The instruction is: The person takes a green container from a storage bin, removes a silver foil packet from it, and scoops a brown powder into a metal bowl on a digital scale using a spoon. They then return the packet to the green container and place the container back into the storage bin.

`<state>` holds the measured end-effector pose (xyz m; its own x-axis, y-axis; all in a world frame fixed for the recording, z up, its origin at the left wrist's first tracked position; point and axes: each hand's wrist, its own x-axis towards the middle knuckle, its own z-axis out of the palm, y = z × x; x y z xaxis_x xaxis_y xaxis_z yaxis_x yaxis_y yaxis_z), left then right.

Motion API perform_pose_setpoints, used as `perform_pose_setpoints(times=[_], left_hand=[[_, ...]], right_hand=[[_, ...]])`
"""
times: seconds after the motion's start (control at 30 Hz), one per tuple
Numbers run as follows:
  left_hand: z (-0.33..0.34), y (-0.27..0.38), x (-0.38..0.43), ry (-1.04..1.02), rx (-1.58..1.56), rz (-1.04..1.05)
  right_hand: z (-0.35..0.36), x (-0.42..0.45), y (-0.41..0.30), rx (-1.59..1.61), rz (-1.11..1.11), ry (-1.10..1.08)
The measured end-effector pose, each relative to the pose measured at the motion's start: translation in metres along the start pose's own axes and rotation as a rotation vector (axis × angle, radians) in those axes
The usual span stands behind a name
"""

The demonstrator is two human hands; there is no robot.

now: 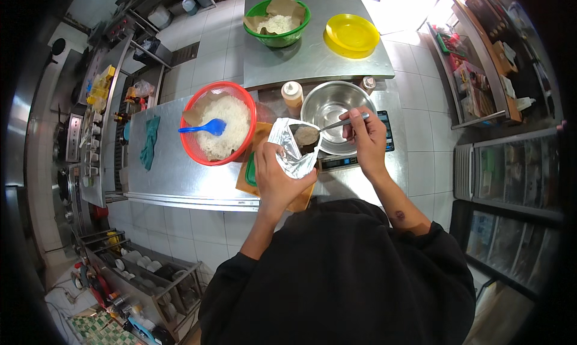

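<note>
My left hand (279, 176) grips an opened foil pouch (295, 158), its mouth turned up towards me. Greyish-brown powder (306, 136) shows at the pouch's mouth. Between thumb and fingers, my right hand (367, 138) holds a metal spoon (341, 123), whose front end reaches the powder; how much of its bowl is buried I cannot tell. Behind the spoon, a stainless steel mixing bowl (322, 99) sits on a digital kitchen scale (340, 163). No contents are visible in the part of the bowl that shows.
Left stands a red basket (185, 140) of white rice with a blue rice paddle (214, 127). A capped bottle (293, 97), phone (384, 131), wooden board (245, 176) and teal cloth (150, 142) lie around. Beyond are a green rice basket (281, 41) and yellow plates (352, 33).
</note>
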<state>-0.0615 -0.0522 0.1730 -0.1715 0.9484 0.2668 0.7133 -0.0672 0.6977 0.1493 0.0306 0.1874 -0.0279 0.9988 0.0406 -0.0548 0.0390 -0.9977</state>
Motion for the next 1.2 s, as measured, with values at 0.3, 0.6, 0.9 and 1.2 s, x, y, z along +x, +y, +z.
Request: perform_pose_setpoints(times=[0.3,0.6,0.9,1.2], left_hand=[[0.004,0.001,-0.003,0.05,0.03,-0.013],[0.0,-0.018,-0.023,0.046,0.028,-0.111],[0.009,-0.034,-0.037,0.135,0.086,-0.039],[0.01,-0.058,-0.059,0.282,-0.027,-0.128]], right_hand=[[-0.018,0.014,-0.011,0.097,0.041,0.066],[-0.045,0.025,0.013,0.127,0.041,0.127],[-0.06,0.008,0.083,-0.393,-0.142,0.093],[-0.051,-0.003,0.087,-0.797,-0.607,-0.254]])
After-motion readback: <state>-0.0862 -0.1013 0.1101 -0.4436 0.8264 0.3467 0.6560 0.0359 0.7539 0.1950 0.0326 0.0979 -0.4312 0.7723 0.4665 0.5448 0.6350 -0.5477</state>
